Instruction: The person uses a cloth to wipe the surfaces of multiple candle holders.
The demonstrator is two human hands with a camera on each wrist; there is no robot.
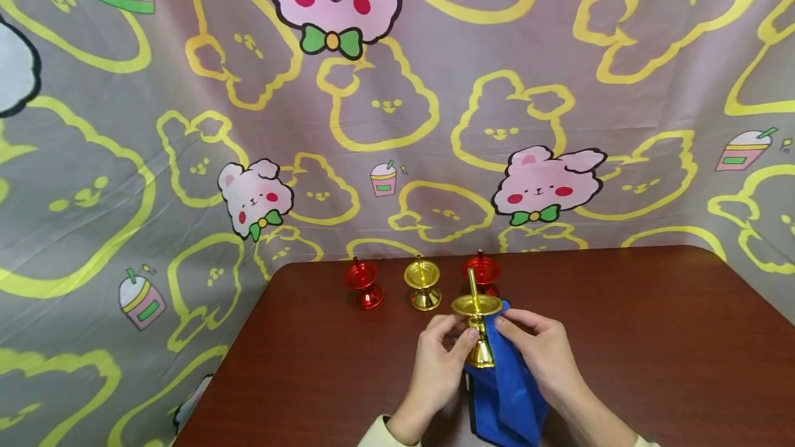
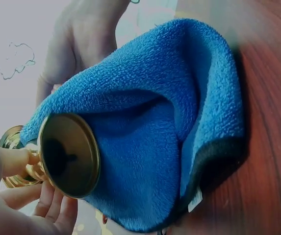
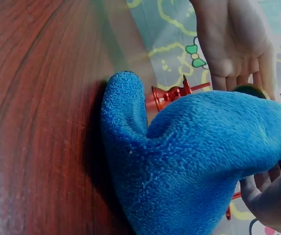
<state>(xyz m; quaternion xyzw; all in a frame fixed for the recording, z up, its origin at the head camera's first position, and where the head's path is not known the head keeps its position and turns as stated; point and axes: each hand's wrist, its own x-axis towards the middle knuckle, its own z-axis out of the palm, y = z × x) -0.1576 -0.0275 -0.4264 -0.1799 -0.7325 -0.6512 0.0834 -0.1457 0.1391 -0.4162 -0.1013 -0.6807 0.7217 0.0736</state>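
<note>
My left hand grips a gold candle holder by its narrow stem, thumb in front. The holder is raised over the table, nearly upright, with a wide dish and a spike on top; its round base faces the left wrist camera. My right hand pinches a blue cloth against the holder's right side, just under the dish. In the right wrist view the cloth hangs in folds and covers most of the holder. Some right fingertips are hidden behind the cloth.
On the dark wooden table, a red candle holder and a gold one stand towards the back. Another red holder is partly hidden behind the raised one. A patterned fabric curtain rises behind the table.
</note>
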